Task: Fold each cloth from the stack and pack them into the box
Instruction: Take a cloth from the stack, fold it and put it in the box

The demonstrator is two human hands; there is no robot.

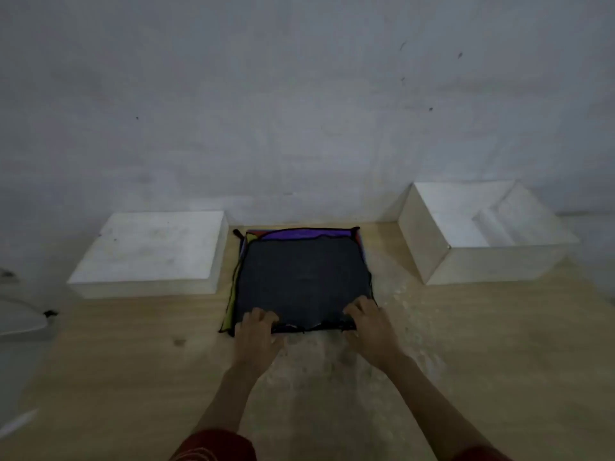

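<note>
A stack of flat cloths lies in the middle of the wooden table. The top one is a dark grey cloth (301, 281). Under it a purple cloth (293, 233) shows at the far edge and a yellow-green cloth (229, 314) at the left edge. My left hand (258, 331) grips the dark cloth's near left corner. At the near right corner my right hand (367, 322) holds the same edge. An open white box (442, 261) stands at the right, with a white stepped insert inside.
A white box lid (149, 251) lies upside-up on the left of the stack. The wooden table (332, 394) runs up to a grey wall. Something pale (20, 321) sits off the table's left edge.
</note>
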